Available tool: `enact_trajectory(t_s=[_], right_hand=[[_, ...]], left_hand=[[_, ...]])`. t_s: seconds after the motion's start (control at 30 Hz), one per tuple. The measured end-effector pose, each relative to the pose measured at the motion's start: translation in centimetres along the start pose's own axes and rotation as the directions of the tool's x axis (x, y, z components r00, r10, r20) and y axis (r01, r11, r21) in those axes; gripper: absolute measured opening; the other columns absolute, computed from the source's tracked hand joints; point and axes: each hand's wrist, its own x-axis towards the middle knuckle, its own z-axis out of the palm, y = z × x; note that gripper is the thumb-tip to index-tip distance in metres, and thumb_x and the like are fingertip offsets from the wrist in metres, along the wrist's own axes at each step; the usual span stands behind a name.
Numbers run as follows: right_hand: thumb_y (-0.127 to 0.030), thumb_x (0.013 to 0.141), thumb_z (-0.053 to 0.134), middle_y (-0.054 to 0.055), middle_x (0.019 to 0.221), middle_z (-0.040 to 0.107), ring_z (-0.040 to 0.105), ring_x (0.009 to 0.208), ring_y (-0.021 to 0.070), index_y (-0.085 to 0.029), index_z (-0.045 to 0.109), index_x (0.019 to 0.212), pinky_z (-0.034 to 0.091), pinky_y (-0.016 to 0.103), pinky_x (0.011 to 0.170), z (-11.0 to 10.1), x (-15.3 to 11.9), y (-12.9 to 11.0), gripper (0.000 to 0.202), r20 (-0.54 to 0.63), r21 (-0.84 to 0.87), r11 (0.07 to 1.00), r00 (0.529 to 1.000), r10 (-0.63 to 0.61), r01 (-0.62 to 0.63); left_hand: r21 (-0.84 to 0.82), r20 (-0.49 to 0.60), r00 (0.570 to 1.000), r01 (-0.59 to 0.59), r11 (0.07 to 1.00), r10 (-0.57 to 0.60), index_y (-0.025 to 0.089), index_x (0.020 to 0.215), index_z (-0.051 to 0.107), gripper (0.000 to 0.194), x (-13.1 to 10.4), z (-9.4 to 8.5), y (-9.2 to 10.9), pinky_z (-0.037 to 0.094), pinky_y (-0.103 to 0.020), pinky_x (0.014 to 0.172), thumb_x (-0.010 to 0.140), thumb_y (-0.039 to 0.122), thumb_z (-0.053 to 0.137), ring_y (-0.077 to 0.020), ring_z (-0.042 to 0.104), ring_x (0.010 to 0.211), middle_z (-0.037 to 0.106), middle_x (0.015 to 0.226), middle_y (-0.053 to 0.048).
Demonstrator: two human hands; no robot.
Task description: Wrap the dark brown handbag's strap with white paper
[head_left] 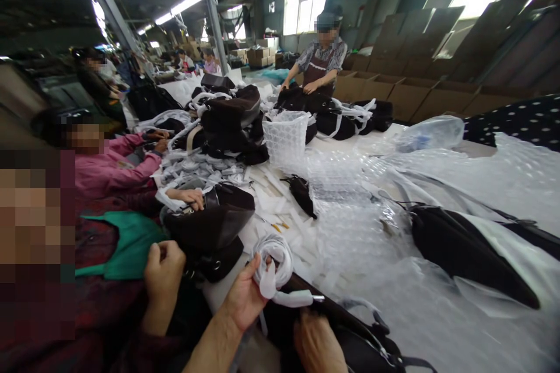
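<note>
White foam strip [273, 268], coiled, is pinched in left hand [245, 297] at the table's near edge. Right hand [317, 344] is pressed on black bag [350, 338]; grip cannot be told. Strip judged light, soft, easily torn; best taken at the wrapped strap.

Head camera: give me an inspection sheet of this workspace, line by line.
Surface: long table covered in clear bubble wrap.
Job's things: coil of white foam strip; dark bag under the hands.
Clutter: more dark bags, loose white strips, bubble-wrap pouch.
Hands: left hand grips the coil; right hand rests on the bag.
Cables: nothing seen.
Surroundings: co-worker's hand at left, seated workers along the table, a standing person, flat cardboard boxes.
</note>
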Motion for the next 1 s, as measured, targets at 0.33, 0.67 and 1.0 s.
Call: enact_trajectory(t_s=[0.33,0.67,1.0], right_hand=[[-0.035,0.077,0.072,0.005,0.097,0.073,0.069,0.096,0.0224,-0.022,0.06,0.079,0.055,0.03,0.084,-9.9,-3.2,3.4,0.018,-0.154,0.983,0.104,0.988,0.032,0.15],[-0.048,0.092,0.061,0.003,0.09,0.065,0.063,0.076,0.0144,-0.026,0.067,0.099,0.057,0.021,0.064,-13.4,-4.8,3.4,0.024,-0.25,0.965,0.096,0.751,0.611,0.243],[-0.021,0.099,0.048,-0.001,0.089,0.068,0.067,0.079,0.0125,-0.026,0.059,0.104,0.053,0.02,0.072,-11.6,-4.3,3.9,0.013,-0.655,0.392,0.888,0.75,0.086,0.24]], left_hand=[[0.131,0.07,0.963,-0.267,0.955,0.26,0.011,0.083,0.072,0.024,-1.0,0.6,-0.5,0.049,-0.023,0.067,0.075,0.031,0.084,-0.0116,0.062,0.066,0.071,0.072,-0.002],[0.303,0.146,0.959,-0.278,0.911,0.243,0.015,0.08,0.072,0.041,-2.4,1.6,-2.1,0.049,-0.025,0.074,0.064,0.048,0.088,-0.0125,0.059,0.073,0.067,0.074,-0.001],[0.473,0.217,0.953,-0.293,0.831,0.212,0.016,0.087,0.072,0.044,-3.4,2.4,-4.4,0.046,-0.026,0.071,0.063,0.049,0.087,-0.014,0.056,0.073,0.067,0.077,-0.002]])
